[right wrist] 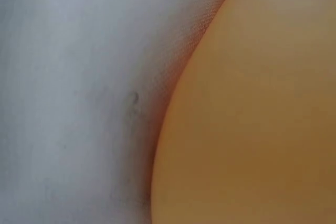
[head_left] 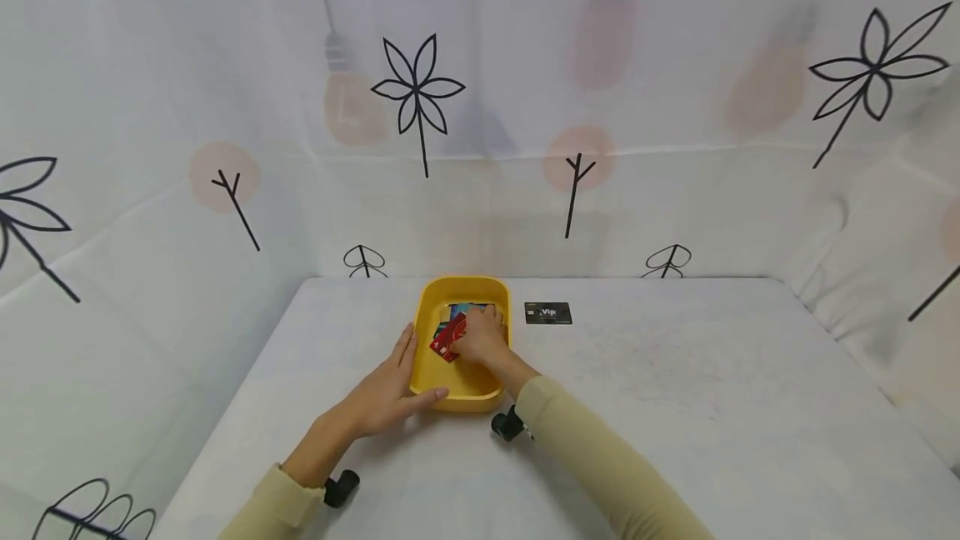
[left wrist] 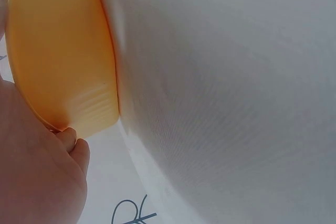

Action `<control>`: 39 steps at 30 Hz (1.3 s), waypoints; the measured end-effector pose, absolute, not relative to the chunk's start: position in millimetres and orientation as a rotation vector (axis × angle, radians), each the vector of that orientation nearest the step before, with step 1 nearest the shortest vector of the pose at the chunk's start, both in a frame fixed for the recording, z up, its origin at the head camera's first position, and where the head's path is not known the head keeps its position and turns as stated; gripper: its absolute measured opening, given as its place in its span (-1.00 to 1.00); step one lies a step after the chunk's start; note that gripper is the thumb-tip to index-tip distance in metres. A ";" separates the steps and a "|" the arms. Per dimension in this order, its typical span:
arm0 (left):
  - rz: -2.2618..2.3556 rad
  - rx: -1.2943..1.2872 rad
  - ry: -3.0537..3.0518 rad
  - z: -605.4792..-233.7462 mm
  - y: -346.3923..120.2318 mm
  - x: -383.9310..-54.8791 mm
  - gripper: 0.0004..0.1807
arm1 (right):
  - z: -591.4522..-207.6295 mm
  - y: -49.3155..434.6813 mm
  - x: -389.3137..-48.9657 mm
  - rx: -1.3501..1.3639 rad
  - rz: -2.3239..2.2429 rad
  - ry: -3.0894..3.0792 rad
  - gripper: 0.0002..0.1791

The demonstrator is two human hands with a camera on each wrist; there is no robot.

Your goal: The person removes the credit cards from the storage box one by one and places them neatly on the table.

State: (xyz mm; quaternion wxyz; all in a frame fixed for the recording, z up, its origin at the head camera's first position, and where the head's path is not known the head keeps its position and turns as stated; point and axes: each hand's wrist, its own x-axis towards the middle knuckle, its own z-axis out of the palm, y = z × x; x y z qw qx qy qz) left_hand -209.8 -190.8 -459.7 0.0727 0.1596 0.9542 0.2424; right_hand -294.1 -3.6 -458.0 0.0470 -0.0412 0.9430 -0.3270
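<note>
In the head view a yellow plastic tray (head_left: 438, 397) stands near the table's back edge with several cards in it. A red card (head_left: 444, 342) lies slanted over blue and green cards (head_left: 459, 309). My right hand (head_left: 482, 337) reaches inside, fingers bent, and pinches the red card at its right side; the fingertips are partly hidden. My left hand (head_left: 386, 394) rests against the tray's left wall, fingers extended and thumb at the front rim. In the left wrist view, the hand (left wrist: 39, 161) touches the tray's side (left wrist: 63, 51). Only the tray's outside (right wrist: 252, 119) and the tabletop show in the right wrist view.
A black card (head_left: 548, 313) marked "Vip" lies flat on the white table (head_left: 675, 407), just right of the tray. Behind and beside the table hangs a patterned white cloth (head_left: 495, 215). Dark wrist devices (head_left: 342, 488) sit under both forearms.
</note>
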 end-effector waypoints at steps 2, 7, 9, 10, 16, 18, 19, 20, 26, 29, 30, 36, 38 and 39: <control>0.721 0.477 2.867 -460.6 -191.1 -210.0 0.26 | -458.5 -3.0 -294.6 -0.125 -1.010 2.884 -0.37; 0.717 0.485 2.870 -461.3 -191.4 -210.5 0.25 | -458.4 -1.6 -295.4 -0.131 -1.072 2.896 -0.48; 0.723 0.491 2.871 -461.1 -191.5 -210.6 0.25 | -458.3 -1.3 -295.5 -0.129 -1.130 2.875 -0.50; 0.724 0.493 2.871 -461.1 -191.5 -210.6 0.25 | -458.5 -1.1 -295.3 -0.129 -1.166 2.857 -0.50; 0.712 0.486 2.873 -461.8 -191.2 -210.9 0.28 | -457.5 0.4 -293.2 -0.120 -1.377 2.739 -0.57; 0.711 0.479 2.873 -461.5 -190.8 -210.9 0.28 | -456.6 0.9 -292.5 -0.128 -1.416 2.730 -0.61; 0.713 0.475 2.872 -461.5 -190.7 -210.9 0.28 | -456.0 1.3 -292.2 -0.132 -1.432 2.727 -0.62; 0.714 0.472 2.871 -461.4 -190.6 -210.9 0.27 | -455.3 1.5 -291.8 -0.133 -1.445 2.722 -0.62; 0.711 0.454 2.866 -461.8 -190.2 -210.5 0.27 | -448.5 2.4 -287.7 -0.116 -1.466 2.691 -0.62; 0.714 0.446 2.863 -461.6 -189.8 -210.3 0.27 | -444.0 3.8 -285.6 -0.132 -1.461 2.691 -0.64; 0.710 0.445 2.863 -461.5 -189.9 -210.4 0.27 | -442.5 4.7 -284.9 -0.143 -1.463 2.691 -0.65; 0.700 0.446 2.863 -461.6 -190.7 -211.7 0.29 | -432.9 13.3 -279.6 -0.247 -1.485 2.687 -0.68; 0.705 0.445 2.861 -462.0 -190.6 -211.7 0.28 | -430.1 16.4 -277.3 -0.276 -1.486 2.689 -0.68; 0.703 0.445 2.861 -462.3 -190.5 -211.7 0.28 | -429.0 17.9 -276.3 -0.289 -1.483 2.694 -0.68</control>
